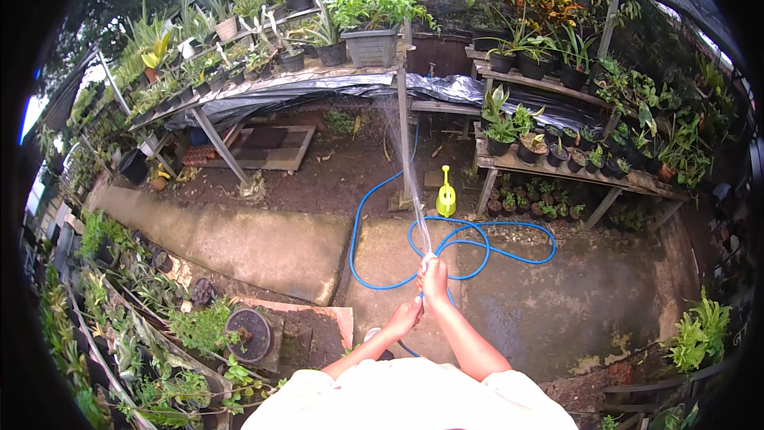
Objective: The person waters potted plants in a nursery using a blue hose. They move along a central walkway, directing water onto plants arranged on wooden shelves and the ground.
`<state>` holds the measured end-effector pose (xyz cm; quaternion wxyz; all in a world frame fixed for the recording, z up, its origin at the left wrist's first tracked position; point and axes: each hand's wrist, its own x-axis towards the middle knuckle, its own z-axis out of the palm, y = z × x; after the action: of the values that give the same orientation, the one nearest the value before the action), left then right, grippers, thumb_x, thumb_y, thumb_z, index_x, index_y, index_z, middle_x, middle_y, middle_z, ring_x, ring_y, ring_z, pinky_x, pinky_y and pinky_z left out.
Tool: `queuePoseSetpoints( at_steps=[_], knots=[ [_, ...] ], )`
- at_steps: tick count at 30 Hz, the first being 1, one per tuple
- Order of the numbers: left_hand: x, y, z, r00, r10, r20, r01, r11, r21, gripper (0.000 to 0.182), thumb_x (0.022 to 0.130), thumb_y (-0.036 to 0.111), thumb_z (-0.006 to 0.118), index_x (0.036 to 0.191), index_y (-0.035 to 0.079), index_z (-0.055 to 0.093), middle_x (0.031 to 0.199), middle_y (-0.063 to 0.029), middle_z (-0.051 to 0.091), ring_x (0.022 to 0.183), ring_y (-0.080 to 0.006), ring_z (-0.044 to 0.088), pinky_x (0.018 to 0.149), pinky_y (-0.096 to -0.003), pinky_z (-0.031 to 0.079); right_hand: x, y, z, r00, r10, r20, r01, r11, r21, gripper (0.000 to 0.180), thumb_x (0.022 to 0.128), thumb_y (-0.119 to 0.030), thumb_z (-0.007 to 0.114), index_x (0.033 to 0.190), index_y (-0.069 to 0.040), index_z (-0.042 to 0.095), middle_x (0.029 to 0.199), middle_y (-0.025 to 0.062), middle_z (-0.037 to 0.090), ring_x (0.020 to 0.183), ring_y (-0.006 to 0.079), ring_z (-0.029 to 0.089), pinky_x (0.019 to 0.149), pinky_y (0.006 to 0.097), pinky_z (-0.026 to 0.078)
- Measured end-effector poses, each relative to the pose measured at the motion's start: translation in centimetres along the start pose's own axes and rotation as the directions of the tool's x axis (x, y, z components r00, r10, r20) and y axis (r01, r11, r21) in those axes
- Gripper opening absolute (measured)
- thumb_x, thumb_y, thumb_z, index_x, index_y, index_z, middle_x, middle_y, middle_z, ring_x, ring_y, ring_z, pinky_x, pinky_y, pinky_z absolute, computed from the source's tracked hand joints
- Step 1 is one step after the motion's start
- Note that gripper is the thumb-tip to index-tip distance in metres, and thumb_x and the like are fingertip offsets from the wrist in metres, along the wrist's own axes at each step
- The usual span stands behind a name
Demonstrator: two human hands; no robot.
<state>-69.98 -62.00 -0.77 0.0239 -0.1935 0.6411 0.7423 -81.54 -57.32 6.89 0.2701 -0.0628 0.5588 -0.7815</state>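
My right hand (pixel 434 278) grips the end of a blue garden hose (pixel 382 288), its thumb side at the outlet. Just behind it, my left hand (pixel 408 314) is closed around the same hose. A stream of water (pixel 422 221) leaves the end and fans into spray up toward the wooden plant bench (pixel 334 74). Loops of the hose lie on the concrete path in front of me, and one length runs back under the bench. My fingers cover the hose end itself.
A yellow-green watering can (pixel 446 198) stands beyond the hose loops. To the right is a wooden shelf (pixel 537 167) with several potted plants. A wooden post (pixel 406 137) rises ahead. At lower left are a round black pot (pixel 249 334) and more plants.
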Motion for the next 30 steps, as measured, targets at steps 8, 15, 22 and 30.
queuePoseSetpoints(
  at_steps=[8,15,22,30],
  knots=[
    [0.7,-0.7,-0.1,1.000,0.020,0.015,-0.020,1.000,0.002,0.057,0.098,0.059,0.033,0.064,0.014,0.044,0.056,0.0064,0.037,0.050,-0.0070,0.032,0.047,-0.0255,0.026,0.2,0.0,-0.3,1.000,-0.019,0.007,0.019,0.999,0.038,0.029,0.092,-0.026,0.034,0.066,-0.013,0.039,0.050,-0.0017,0.036,0.037,0.0092,0.029,0.035,0.0267,0.022],
    [0.8,-0.4,0.3,1.000,0.010,0.011,-0.010,1.000,-0.018,0.058,0.097,0.060,0.034,0.065,0.013,0.044,0.056,0.0063,0.037,0.049,-0.0066,0.033,0.046,-0.0248,0.026,0.4,-0.3,-0.5,1.000,-0.025,0.001,0.025,0.998,0.059,0.030,0.092,-0.025,0.033,0.066,-0.012,0.038,0.049,-0.0011,0.036,0.036,0.0092,0.029,0.035,0.0267,0.022],
    [1.0,-0.3,0.4,1.000,0.005,0.011,-0.005,1.000,-0.014,0.058,0.096,0.061,0.035,0.065,0.013,0.046,0.057,0.0059,0.039,0.049,-0.0067,0.033,0.046,-0.0247,0.026,0.7,-0.3,-0.9,1.000,-0.022,0.012,0.021,0.996,0.084,0.030,0.093,-0.026,0.032,0.067,-0.011,0.038,0.049,-0.0006,0.036,0.036,0.0098,0.030,0.035,0.0269,0.023],
    [1.5,-0.6,0.5,0.999,0.017,0.032,-0.016,1.000,-0.008,0.059,0.096,0.062,0.035,0.065,0.013,0.045,0.057,0.0058,0.038,0.050,-0.0074,0.033,0.048,-0.0256,0.027,1.1,-0.4,-1.3,1.000,0.021,-0.006,-0.020,0.995,0.102,0.032,0.094,-0.028,0.032,0.067,-0.012,0.038,0.049,-0.0004,0.036,0.037,0.0107,0.029,0.035,0.0275,0.024]
  ],
)
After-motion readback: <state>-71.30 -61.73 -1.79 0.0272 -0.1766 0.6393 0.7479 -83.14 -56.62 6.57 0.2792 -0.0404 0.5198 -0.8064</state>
